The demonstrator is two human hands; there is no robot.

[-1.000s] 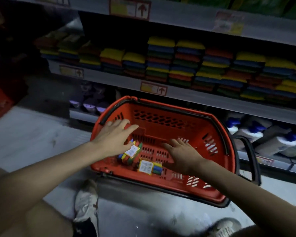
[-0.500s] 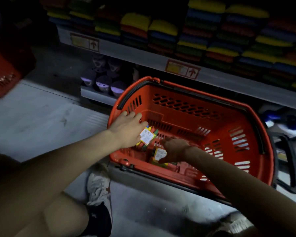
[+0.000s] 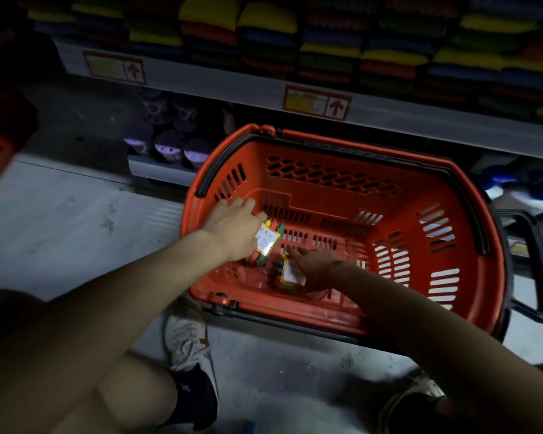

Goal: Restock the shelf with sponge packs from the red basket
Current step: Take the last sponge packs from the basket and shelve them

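Sponge packs are gripped inside the red basket point(image 3: 342, 151): one point(image 3: 267, 242) by the left hand point(image 3: 232, 227), one point(image 3: 290, 272) apparently by the right hand point(image 3: 314, 267). Lifting should clear the rim before the shelf point(image 3: 232, 86).

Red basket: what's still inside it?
Two sponge packs: one at the left hand, one under the right hand. The arms cover the near floor of the red basket.

Left arm: stretched forward and down from the lower left, forearm bare.
Left hand point(image 3: 234, 225): back up, fingers curled around something.
Right arm: reaches in from the lower right, bent at the wrist.
Right hand point(image 3: 311, 267): low, fingers closed on something, index finger pointing left.
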